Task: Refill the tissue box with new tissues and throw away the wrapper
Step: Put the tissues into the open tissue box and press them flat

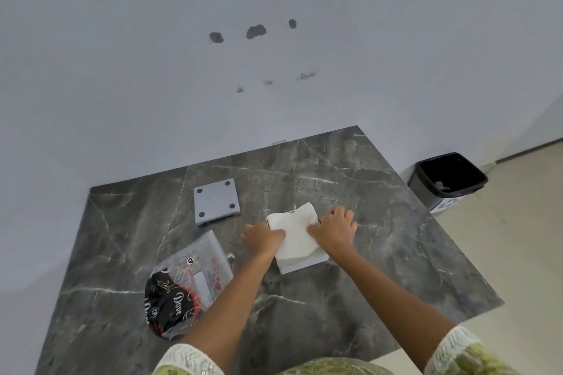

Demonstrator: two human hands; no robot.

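Note:
A stack of white tissues (297, 234) sits in the white tissue box (304, 265), whose lower edge shows near the middle of the table. My left hand (263, 239) presses on the stack's left side, and my right hand (333, 230) presses on its right side. The grey square box lid (216, 201) lies flat, behind and to the left, with four dark dots at its corners. The empty plastic wrapper (185, 286), clear with black and red print, lies crumpled at the front left.
The dark marble table (365, 253) stands against a white wall. A grey bin with a black liner (451, 179) stands on the floor beyond the table's right corner. Beige floor runs along the right side.

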